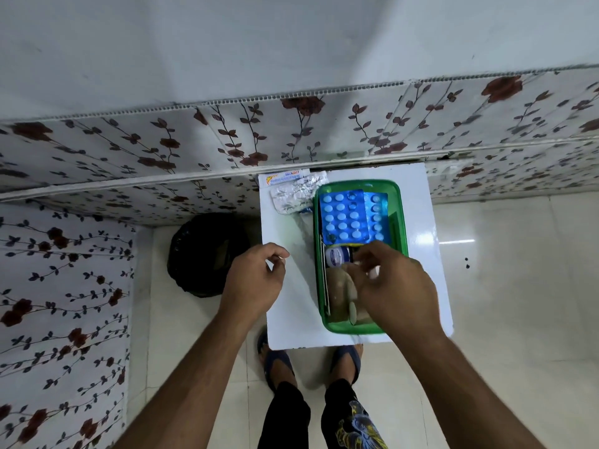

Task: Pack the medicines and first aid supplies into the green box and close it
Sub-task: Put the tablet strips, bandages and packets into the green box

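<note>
The green box (pixel 401 218) lies open on a small white table (pixel 285 312). Inside it sit blue blister packs of white tablets (pixel 343 218), a small white jar with a blue label (pixel 337 257) and a beige bandage roll (pixel 342 293). My right hand (pixel 392 286) is inside the box over its near half, fingers curled around something small and pale that I cannot make out. My left hand (pixel 259 273) hovers over the table left of the box, fingers loosely curled, holding nothing. A silver blister strip (pixel 296 197) and a white ointment tube (pixel 285 178) lie on the table's far left corner.
A black bin (pixel 207 254) stands on the tiled floor left of the table. Floral-patterned panels (pixel 227 134) run behind and to the left. My feet in blue sandals (pixel 278 361) stand under the table's near edge. No lid is visible.
</note>
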